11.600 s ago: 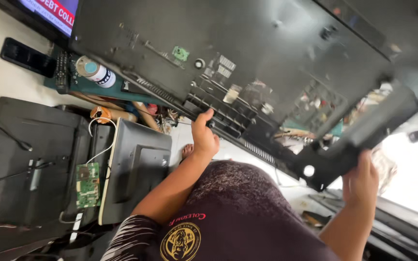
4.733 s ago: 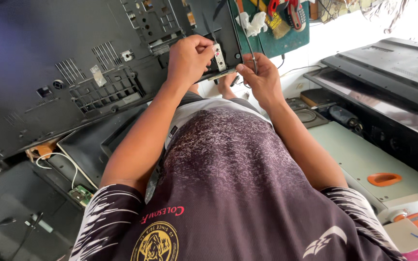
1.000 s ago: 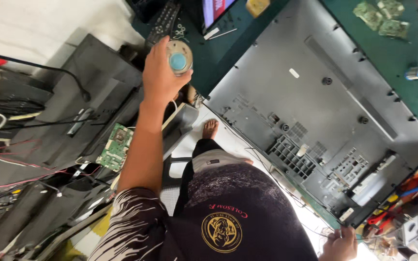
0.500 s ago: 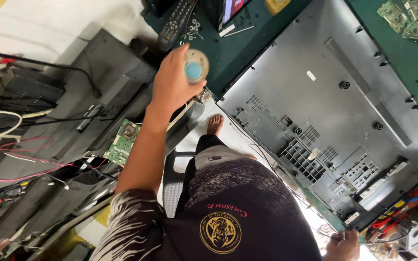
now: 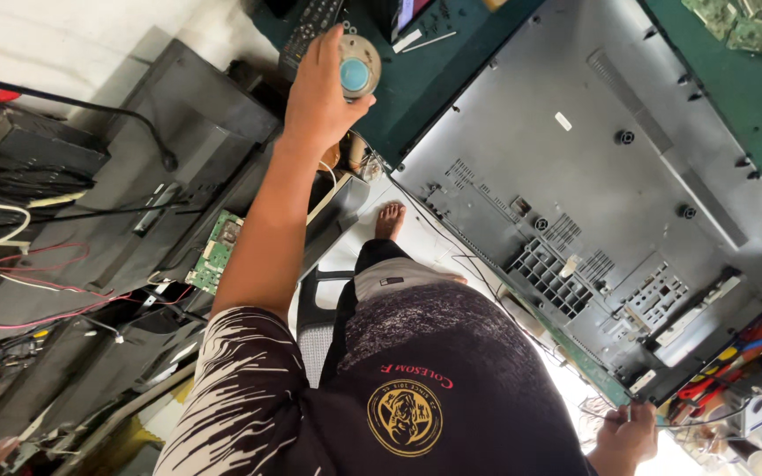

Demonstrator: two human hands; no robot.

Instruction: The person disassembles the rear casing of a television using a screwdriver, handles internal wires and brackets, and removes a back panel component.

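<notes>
Here, roll: the small round spool [image 5: 359, 69] has a pale rim and blue centre, above the green desk [image 5: 451, 79].
Left hand [image 5: 319, 92]: grip clenched around the spool.
Right hand [image 5: 630, 432]: pinching thin wires [image 5: 698, 421] beside the grey television back panel [image 5: 610, 185].
Change: the spool has risen slightly since half a second ago.

Cluttered electronics repair corner in bright daylight

A green-topped workbench [image 5: 734, 79] stands at the upper right; beside its near edge pale floor [image 5: 425, 251] shows, washed out by strong light at the bottom. Left of the workbench, dark flat-screen housings [image 5: 178, 132] lie stacked among loose red and black cables [image 5: 37, 291].
</notes>
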